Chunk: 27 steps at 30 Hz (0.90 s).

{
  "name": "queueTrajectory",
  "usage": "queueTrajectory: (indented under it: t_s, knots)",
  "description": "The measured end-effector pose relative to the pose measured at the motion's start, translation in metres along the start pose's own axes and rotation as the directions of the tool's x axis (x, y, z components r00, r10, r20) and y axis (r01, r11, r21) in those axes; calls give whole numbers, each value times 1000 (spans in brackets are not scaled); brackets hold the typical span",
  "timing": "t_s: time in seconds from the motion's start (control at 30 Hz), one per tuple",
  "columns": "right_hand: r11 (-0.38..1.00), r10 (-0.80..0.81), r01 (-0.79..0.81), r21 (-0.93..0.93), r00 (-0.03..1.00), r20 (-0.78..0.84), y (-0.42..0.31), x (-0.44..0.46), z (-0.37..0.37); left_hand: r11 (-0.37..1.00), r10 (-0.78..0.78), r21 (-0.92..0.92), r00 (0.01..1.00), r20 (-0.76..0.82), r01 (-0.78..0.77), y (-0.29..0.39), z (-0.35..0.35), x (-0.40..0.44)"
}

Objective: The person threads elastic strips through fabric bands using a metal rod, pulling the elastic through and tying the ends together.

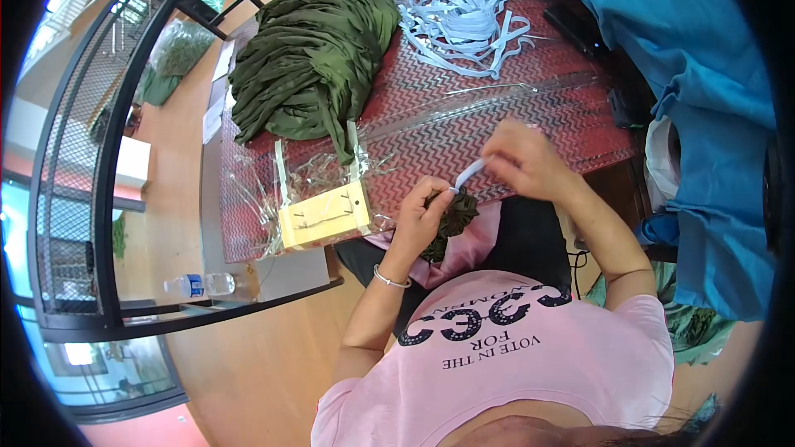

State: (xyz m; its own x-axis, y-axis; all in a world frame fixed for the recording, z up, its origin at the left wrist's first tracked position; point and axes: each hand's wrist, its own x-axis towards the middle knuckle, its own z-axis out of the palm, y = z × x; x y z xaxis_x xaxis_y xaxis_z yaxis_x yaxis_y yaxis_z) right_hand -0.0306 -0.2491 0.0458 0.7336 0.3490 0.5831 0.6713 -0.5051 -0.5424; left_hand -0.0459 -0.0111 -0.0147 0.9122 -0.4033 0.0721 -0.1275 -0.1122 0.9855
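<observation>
Just beyond the table's near edge, my left hand (425, 209) pinches one end of a light blue strip (469, 174) against gathered dark green fabric (454, 222) over my lap. To the right and slightly higher, my right hand (523, 159) has its fingers closed on the strip's other end. The strip runs short and slanted between both hands. A big heap of pleated green fabric (319, 58) lies on the red patterned table (414, 141). Beside it is a tangled pile of light blue strips (464, 16).
A yellow block (325, 213) with nails is taped at the table's near left edge. Blue fabric (704, 58) hangs on the right, near a black device (573, 29). A black metal frame (108, 199) and a water bottle (200, 285) are at the left.
</observation>
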Motion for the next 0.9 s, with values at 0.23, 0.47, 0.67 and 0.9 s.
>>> queueTrajectory:
  t_s: [0.23, 0.47, 0.67, 0.9]
  knots:
    - [959, -45, -29, 283, 966, 254, -10, 0, 36, 994, -15, -101, 991, 136, 29, 11, 2, 5]
    - [858, 144, -234, 458, 964, 224, -13, -1, 40, 919, -86, -321, 912, 401, 227, 14, -6, 4]
    - [711, 330, -607, 355, 734, 593, -7, -7, 28, 935, -50, -320, 950, 308, 153, 6, -11, 5]
    - [604, 228, -624, 496, 732, 642, 11, -17, 32, 807, 25, -579, 974, 227, 114, 6, -6, 7]
